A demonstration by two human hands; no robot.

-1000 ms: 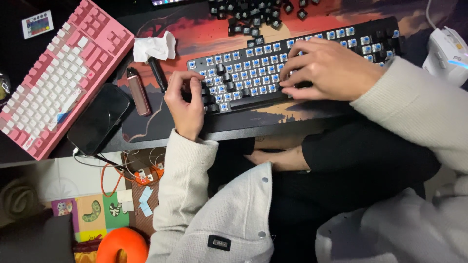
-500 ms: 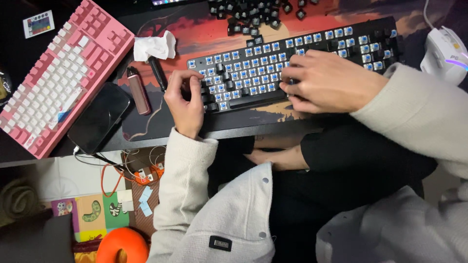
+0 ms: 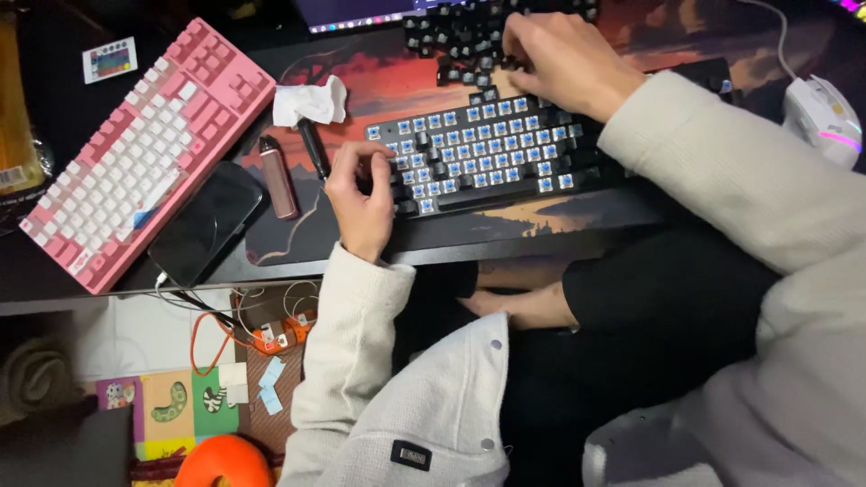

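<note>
Here, a dark worktop (image 3: 54, 271) carries a pink keyboard (image 3: 135, 153) at the left. Centre lies a black keyboard (image 3: 487, 153) with most keycaps off. The left hand (image 3: 361, 203) rests at its left end, fingers pinched narrow. The right hand (image 3: 564, 59) reaches into loose black keycaps (image 3: 451, 36) behind; its fingers' spread cannot be told.
</note>
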